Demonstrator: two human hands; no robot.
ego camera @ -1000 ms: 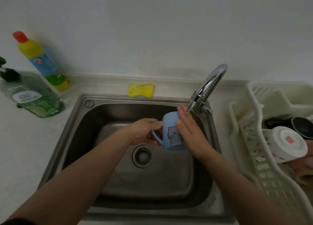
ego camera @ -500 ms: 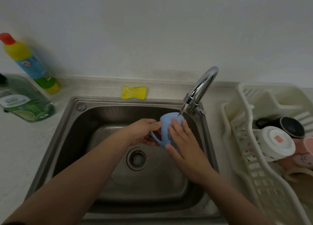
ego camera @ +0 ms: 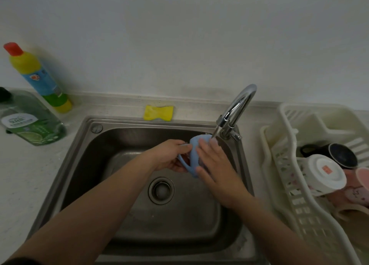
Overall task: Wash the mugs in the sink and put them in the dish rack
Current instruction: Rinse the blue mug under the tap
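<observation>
Slippage is the main risk here — the pale blue ceramic mug with a loop handle [ego camera: 193, 155] is wet, held above the stainless steel sink [ego camera: 83, 165] near its back right corner, right under the stream from the curved chrome tap [ego camera: 235, 109]. The left hand [ego camera: 171, 158] grips it on the handle side, fingers curled round; the right hand [ego camera: 216, 165] lies flat against its body with fingers straight, rubbing rather than holding. So, as I judge it, only one hand truly secures the mug, and a wet handle could twist free and drop it onto the steel basin, chipping it. Water hitting the curved wall may also splash over the sink's right edge. The cream plastic dish rack [ego camera: 283, 185] beside that edge already holds a white mug [ego camera: 323, 173], a black mug [ego camera: 339, 155] and a pink mug [ego camera: 357, 189] — crowding could make placing this one awkward.
</observation>
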